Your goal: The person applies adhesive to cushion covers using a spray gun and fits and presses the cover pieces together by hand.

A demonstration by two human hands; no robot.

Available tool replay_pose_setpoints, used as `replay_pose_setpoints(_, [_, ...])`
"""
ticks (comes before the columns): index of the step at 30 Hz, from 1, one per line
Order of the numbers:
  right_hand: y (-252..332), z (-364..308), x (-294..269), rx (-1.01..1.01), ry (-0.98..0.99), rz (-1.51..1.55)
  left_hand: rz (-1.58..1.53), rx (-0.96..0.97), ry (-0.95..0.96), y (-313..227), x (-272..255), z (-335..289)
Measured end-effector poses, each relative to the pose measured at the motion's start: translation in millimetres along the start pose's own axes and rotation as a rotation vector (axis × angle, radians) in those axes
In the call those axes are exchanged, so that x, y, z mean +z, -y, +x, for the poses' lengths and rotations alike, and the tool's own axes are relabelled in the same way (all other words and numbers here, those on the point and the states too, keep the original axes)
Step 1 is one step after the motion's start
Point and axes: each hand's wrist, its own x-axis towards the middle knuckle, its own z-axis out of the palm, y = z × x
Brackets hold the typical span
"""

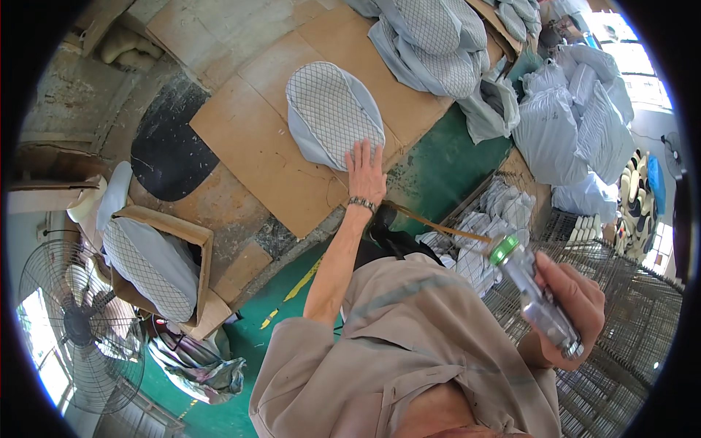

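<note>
My left hand [365, 174] lies with its fingers stretched out on the near end of an oval quilted seat piece [325, 109]. White diamond quilting covers the piece, with smooth grey-blue fabric along its side. It rests on a flattened cardboard sheet [248, 124] on the workbench. Off to the right, my right hand [573, 299] is wrapped round a silver staple gun [533, 292] with a green ring at one end. The staple gun is held up in the air, well apart from the seat piece. A brownish hose or strap [431, 223] runs toward its green end.
More quilted covers [431, 44] are piled at the bench's far right. A cardboard box [204, 248] holding a quilted piece stands at the left, near a black oval piece [171, 139] and a wire-caged fan [77, 321]. Right of me are white bags [573, 124] and a metal rack [613, 314].
</note>
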Motion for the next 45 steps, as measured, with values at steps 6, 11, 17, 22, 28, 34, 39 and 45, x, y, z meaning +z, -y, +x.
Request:
replay_pose_setpoints(6, [-29.6, -8.6, 0.9, -0.011, 0.028, 0.066, -0.348, 0.009, -0.067, 2.7, -11.7, -80.2])
replay_pose_setpoints(11, [-45.7, -24.4, -10.2, 0.021, 0.042, 0.132, -0.396, -0.364, 0.341, 32.0, -3.0, -138.9])
replay_pose_setpoints(17, [-79.7, -32.6, -9.3, -0.044, 0.012, 0.069, -0.280, -0.748, 0.337, 97.0, 56.6, -252.6])
replay_pose_setpoints(22, [-94.0, -45.0, -29.0, -0.020, 0.085, 0.141, -0.285, -1.067, 0.421, 122.4, 95.8, -323.1])
replay_pose_setpoints(28, [-111.3, -55.1, -33.5, 0.101, 0.047, 0.063, -0.648, -1.497, 0.362, 89.2, 98.9, -322.9])
replay_pose_setpoints(34, [-120.7, -54.5, -48.6, -0.009, 0.149, 0.088, -0.731, -1.393, 0.263, 99.6, 107.6, -299.0])
replay_pose_setpoints(39, [-127.7, -59.5, -46.3, -0.006, 0.123, 0.110, -0.768, -1.361, 0.253, 88.6, 105.0, -257.4])
replay_pose_setpoints(45, [-132.2, -68.5, -48.2, -0.040, 0.153, 0.135, -0.735, -1.298, 0.265, 86.8, 101.3, -251.5])
